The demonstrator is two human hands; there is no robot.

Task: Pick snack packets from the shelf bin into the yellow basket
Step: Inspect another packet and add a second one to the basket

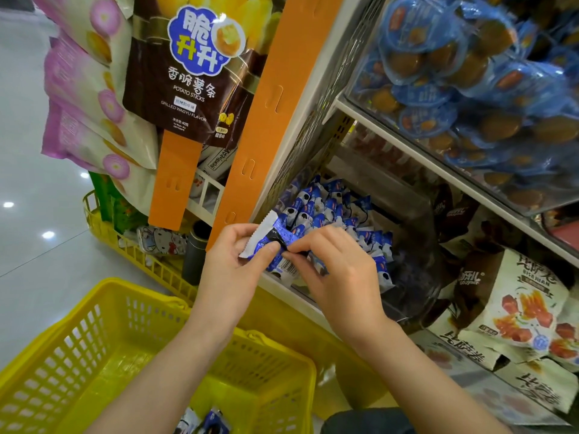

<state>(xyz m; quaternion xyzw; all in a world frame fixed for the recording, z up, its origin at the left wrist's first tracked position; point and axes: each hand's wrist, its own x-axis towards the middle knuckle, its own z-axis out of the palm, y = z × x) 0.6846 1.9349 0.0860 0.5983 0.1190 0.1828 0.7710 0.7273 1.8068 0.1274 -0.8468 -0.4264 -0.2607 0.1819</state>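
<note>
Where your 2 hands meet over the front lip of the shelf bin (282,288), your left hand (230,270) has its fingers curled under a small bunch of blue-and-white snack packets (266,238), with the thumb clamped down on top of them. Your right hand (340,277) is on the other side of the bunch. Its thumb and forefinger pinch the same packets right beside your left thumb, and its remaining fingers are bent loosely over the bin. The bunch sits just above the bin's front edge, with 1 white crimped end pointing up and to the left.

Behind your hands, the pile of matching packets (326,208) fills the left part of the bin. The yellow basket (147,291) stands below and to the left of the bin, under your left forearm. On its floor, at the bottom edge of the view, lie 2 packets (210,421) of the same blue kind.

On the next shelf up sits a clear bin of blue-wrapped snacks (470,76). An orange upright (266,120) runs along the shelf bin's left side, with a brown potato sticks bag (194,73) and pink bags (84,89) hanging to its left.
</note>
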